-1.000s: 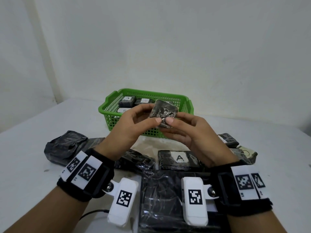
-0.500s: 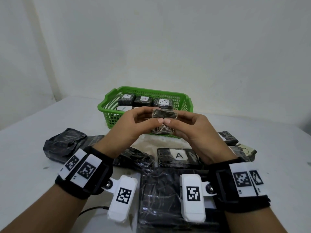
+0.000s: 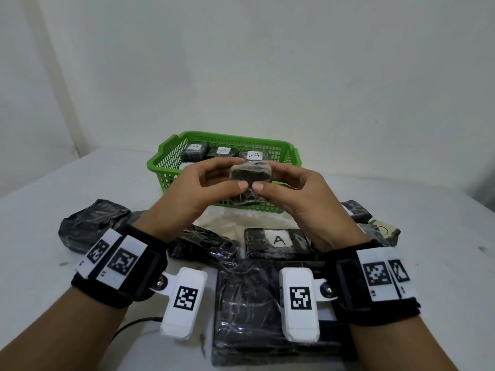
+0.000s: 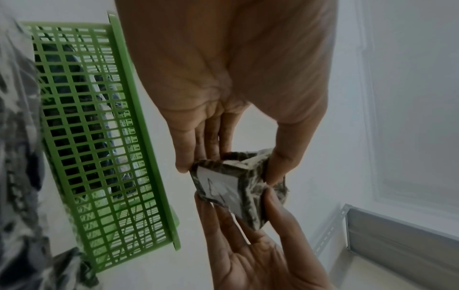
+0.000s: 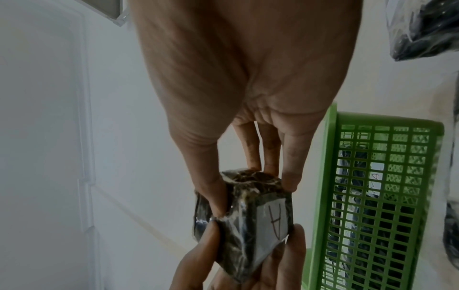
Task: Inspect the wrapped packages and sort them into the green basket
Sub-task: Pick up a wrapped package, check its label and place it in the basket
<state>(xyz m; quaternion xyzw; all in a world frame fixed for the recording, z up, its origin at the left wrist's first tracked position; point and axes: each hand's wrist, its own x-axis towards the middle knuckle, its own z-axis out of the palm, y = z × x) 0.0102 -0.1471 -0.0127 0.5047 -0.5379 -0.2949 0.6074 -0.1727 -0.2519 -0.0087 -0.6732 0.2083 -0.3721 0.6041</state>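
Beyond the fingers (image 3: 214, 167) a plain white wall (image 3: 267, 62) rises behind the white table (image 3: 40, 215), and to their left a second wall (image 3: 24, 89) meets it at a pale corner, the whole room lit evenly and softly. From the left wrist view, a white panelled surface with raised moulding (image 4: 397, 117) stands past the fingers, with a grey metal shelf (image 4: 397, 235) on a perforated upright below it. The table shows a few small dark marks (image 3: 482, 248) to the right of the fingers.

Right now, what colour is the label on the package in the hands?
White, with a handwritten A; the label shows best in the right wrist view.
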